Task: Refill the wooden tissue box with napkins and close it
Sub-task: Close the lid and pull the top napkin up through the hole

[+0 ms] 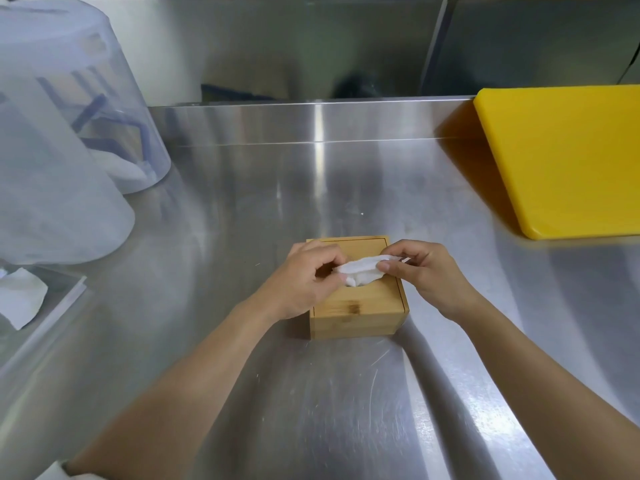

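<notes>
1. The square, light-brown wooden tissue box [358, 306] sits on the brushed stainless-steel counter [311, 393], near the middle of it, with its flat lid on top; whether the lid is fully seated I cannot tell.
2. A crumpled white paper napkin [360, 271] rises from the slot in the lid. The left hand [304, 284] pinches its left end between thumb and fingers, and the right hand [429, 271] pinches its right end the same way; both grips are closed on the napkin.
3. By my reading, the refill is nearly done and the sheet is being teased up through the opening.
4. Risk: thin paper pulled from both ends may tear, leaving a stub in the slot.
5. Risk: an upward tug with no hand bracing the box could lift the lid or shift the light box on the slick metal.
6. Risk: pulling too far may drag several napkins out in a clump.
7. The counter is reflective and scuffed, with a raised steel backsplash behind.
8. A thick yellow plastic cutting board [568, 161] lies at the far right, well apart from the box.
9. At the left stand translucent plastic containers [62, 150], and beside them lies a loose white paper scrap [20, 299].
</notes>
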`<state>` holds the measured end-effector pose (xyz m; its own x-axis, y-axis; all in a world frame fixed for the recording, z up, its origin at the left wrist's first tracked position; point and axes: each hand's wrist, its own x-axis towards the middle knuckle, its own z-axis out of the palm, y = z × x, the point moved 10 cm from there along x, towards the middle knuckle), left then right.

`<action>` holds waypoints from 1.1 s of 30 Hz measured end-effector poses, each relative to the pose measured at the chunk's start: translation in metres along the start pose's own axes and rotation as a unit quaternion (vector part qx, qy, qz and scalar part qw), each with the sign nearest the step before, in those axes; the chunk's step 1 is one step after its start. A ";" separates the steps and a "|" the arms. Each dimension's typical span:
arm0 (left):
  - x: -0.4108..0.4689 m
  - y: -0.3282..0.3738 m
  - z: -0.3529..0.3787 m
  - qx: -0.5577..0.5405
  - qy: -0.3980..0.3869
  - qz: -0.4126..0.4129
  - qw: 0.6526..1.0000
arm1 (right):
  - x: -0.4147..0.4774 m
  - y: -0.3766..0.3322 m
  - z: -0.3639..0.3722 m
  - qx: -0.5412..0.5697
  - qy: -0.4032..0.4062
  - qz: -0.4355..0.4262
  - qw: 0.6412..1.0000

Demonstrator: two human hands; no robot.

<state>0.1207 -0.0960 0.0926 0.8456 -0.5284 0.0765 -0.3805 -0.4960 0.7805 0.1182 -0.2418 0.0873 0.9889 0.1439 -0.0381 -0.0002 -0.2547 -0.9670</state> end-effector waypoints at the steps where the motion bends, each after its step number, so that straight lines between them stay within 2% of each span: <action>1: 0.003 0.000 0.003 -0.005 -0.019 -0.003 1.000 | 0.000 0.000 0.001 -0.008 -0.005 0.001 1.000; 4: 0.012 0.002 0.006 -0.097 -0.071 -0.037 0.992 | 0.000 -0.001 0.002 -0.026 -0.016 0.001 1.000; 6: 0.016 0.006 0.009 -0.116 -0.113 -0.041 0.986 | -0.001 -0.002 0.003 -0.031 -0.023 0.001 0.999; 9: 0.019 0.008 0.018 -0.065 -0.179 -0.043 0.981 | -0.002 -0.002 0.003 -0.033 -0.035 0.003 0.999; 14: 0.030 0.013 0.012 0.007 -0.204 -0.032 0.978 | -0.001 -0.002 0.004 -0.016 -0.038 0.002 0.999; 18: 0.031 0.007 0.011 0.087 -0.248 -0.046 0.964 | -0.001 -0.003 0.003 -0.012 -0.039 0.001 0.999; 21: 0.033 0.011 0.008 0.103 -0.245 -0.040 0.963 | 0.000 -0.003 0.003 -0.005 -0.042 0.002 0.999; 25: 0.033 0.018 0.011 0.054 -0.241 -0.021 0.969 | 0.000 -0.004 0.002 -0.003 -0.040 0.003 0.999; 33: 0.027 -0.013 -0.018 0.000 -0.093 -0.079 0.993 | 0.003 -0.004 -0.003 0.023 0.007 0.004 1.000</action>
<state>0.1556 -0.0913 0.0953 0.8109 -0.5622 -0.1624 -0.2487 -0.5823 0.7740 0.1214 -0.2437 0.0919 0.9909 0.1275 -0.0430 -0.0151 -0.2122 -0.9771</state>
